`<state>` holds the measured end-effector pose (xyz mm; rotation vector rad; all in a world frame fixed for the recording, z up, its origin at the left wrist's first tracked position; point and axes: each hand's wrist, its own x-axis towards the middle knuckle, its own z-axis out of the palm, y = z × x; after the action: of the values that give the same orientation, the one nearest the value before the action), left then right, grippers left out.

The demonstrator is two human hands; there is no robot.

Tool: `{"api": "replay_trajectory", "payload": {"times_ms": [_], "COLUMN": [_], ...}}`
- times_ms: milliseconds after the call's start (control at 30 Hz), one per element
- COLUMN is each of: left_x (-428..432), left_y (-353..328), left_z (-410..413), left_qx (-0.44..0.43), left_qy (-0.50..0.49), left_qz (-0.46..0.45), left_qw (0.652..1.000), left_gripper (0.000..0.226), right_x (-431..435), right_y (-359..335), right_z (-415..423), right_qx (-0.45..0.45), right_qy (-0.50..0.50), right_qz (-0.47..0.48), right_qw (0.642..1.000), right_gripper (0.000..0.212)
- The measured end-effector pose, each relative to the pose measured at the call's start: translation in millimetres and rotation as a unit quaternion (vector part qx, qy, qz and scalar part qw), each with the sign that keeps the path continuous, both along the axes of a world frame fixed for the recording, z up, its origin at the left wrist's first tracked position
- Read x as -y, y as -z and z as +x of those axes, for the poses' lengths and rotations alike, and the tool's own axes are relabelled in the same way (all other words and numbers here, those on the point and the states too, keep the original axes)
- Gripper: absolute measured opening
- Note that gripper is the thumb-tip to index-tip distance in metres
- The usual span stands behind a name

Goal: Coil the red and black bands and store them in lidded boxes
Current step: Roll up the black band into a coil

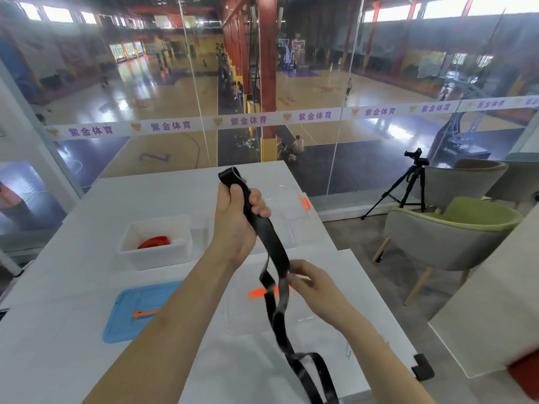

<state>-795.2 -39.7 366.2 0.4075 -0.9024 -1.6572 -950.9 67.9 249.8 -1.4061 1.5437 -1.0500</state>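
While the left hand (234, 220) is curled in a fist round the upper part of the black band (268, 237), the right hand (310, 282) pinches the same band lower down between thumb and fingertips, so both hands hold it in the air above the white desk (73, 287). The band's long axis runs on a diagonal from centre frame down toward the lower right. Its top end stands as a small loop above the left fist, the stretch between the two hands is fairly straight, and below the right hand it hangs in loose, twisted folds to the bottom edge of the frame. Left of centre, a white box (157, 258) sits open with the red band (154, 242) bunched inside, and a blue lid (125, 325) lies flat in the lower left. Beneath the hanging band lies what seems to be a clear box (248, 319) with an orange latch (256, 293), partly hidden by the arms. A second clear piece (291, 211), lid or box I cannot tell, lies beyond the left hand. That makes two bands, one red and one black. Off the desk at right stand a tripod (408, 188) and two chairs (437, 237).
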Motion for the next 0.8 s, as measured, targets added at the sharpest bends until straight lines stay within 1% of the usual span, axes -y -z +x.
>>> {"api": "replay_trajectory", "payload": {"times_ms": [67,133,233,367,433,533,667,800], "left_x": [1,2,1,-2,-4,-4,-2,2], "left_y": [-6,-11,-13,-17,-18,-16,-11,-11], "left_z": [-4,-6,-7,-6,-6,-7,-4,0], "left_qx": [-0.012,-0.006,0.000,0.017,0.032,0.057,0.112,0.115], "left_qy": [0.003,0.007,0.021,0.040,0.041,0.025,-0.021,-0.017], "left_qz": [0.001,-0.006,-0.011,-0.012,-0.017,-0.017,-0.026,-0.006], "left_qw": [1.000,1.000,1.000,0.999,0.999,0.998,0.993,0.993], "left_gripper": [0.019,0.018,0.017,0.016,0.017,0.018,0.023,0.029], "right_x": [2,4,12,26,31,35,35,35], "right_y": [-11,-22,-31,-36,-42,-49,-49,-49], "right_z": [9,15,22,29,32,37,38,38], "right_qx": [0.025,0.049,0.074,0.044,0.072,0.099,0.116,0.142], "right_qy": [0.006,0.004,0.021,0.061,0.055,0.056,0.041,0.042], "right_qz": [-0.047,-0.081,-0.089,-0.149,-0.137,-0.101,-0.107,-0.117], "right_qw": [0.999,0.996,0.993,0.986,0.986,0.988,0.987,0.982], "right_gripper": [0.025,0.027,0.028,0.031,0.027,0.016,0.015,0.013]}}
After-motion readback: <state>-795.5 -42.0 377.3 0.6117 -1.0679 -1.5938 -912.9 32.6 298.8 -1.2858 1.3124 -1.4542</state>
